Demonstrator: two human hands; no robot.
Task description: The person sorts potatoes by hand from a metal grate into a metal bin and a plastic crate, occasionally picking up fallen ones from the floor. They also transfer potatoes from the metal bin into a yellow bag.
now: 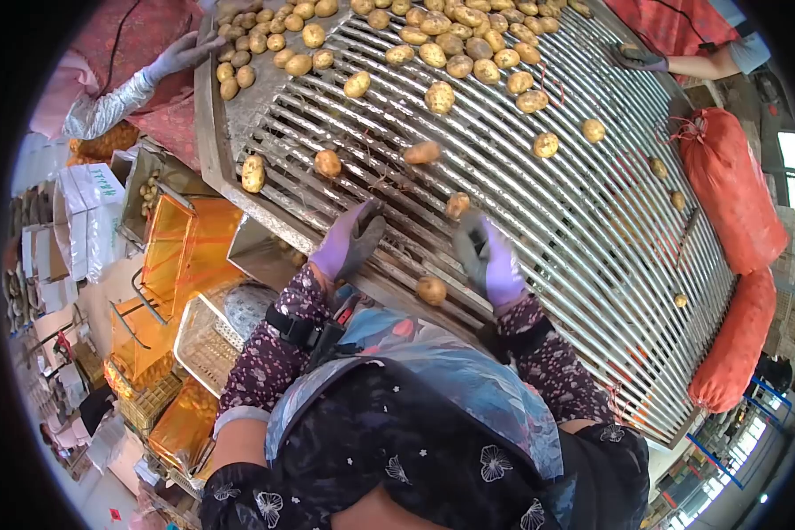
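Just above centre frame, a potato (457, 205) lies touching the fingers (471, 231) of the right hand (490, 258), nearer it than the left hand (352, 240); both gloved hands rest spread and empty on the barred surface (592, 230).

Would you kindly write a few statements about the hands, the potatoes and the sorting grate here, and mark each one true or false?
1. Both hands, left hand and right hand, wear purple gloves. True.
2. The right hand grips a potato. False: it is open, with a potato just above its fingertips, not held.
3. A potato lies at the near edge of the grate, between the two hands. True.
4. The grate is a solid sheet. False: it is made of parallel metal bars.
5. Red mesh sacks lie beside the grate. True.
6. Nobody else is at the grate. False: a co-worker's gloved hand reaches the far corner.
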